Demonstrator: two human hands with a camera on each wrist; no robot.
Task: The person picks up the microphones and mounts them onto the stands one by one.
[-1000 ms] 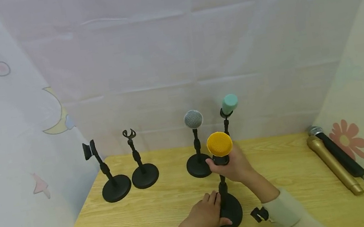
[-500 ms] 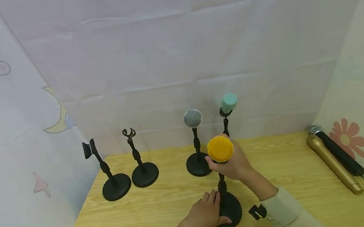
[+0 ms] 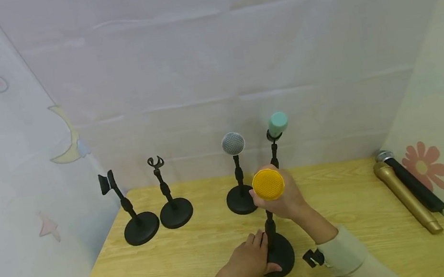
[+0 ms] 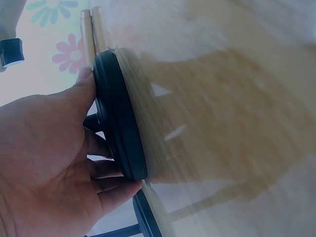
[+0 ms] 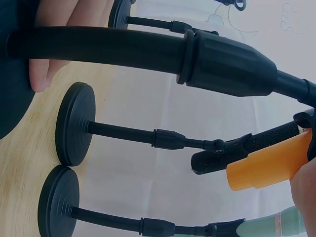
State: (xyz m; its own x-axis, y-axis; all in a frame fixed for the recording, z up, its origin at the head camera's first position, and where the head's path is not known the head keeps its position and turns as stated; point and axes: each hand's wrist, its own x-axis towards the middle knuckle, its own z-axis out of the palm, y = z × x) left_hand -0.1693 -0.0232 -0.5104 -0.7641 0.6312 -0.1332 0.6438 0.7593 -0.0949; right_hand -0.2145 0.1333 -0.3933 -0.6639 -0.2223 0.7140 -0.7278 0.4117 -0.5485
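L hand grips the blk round-base mic stand by its base on the yellow wood-grain surface, R hand wraps round the yellow-orange mesh-head mic at the stand's top, & a small blk mic clip lies nr the pale R sleeve.

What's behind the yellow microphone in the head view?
Behind the yellow microphone: the right hand, then the upper part of the stand bearing the teal microphone. Its base and the yellow microphone's handle are covered there; the right wrist view shows both in part.
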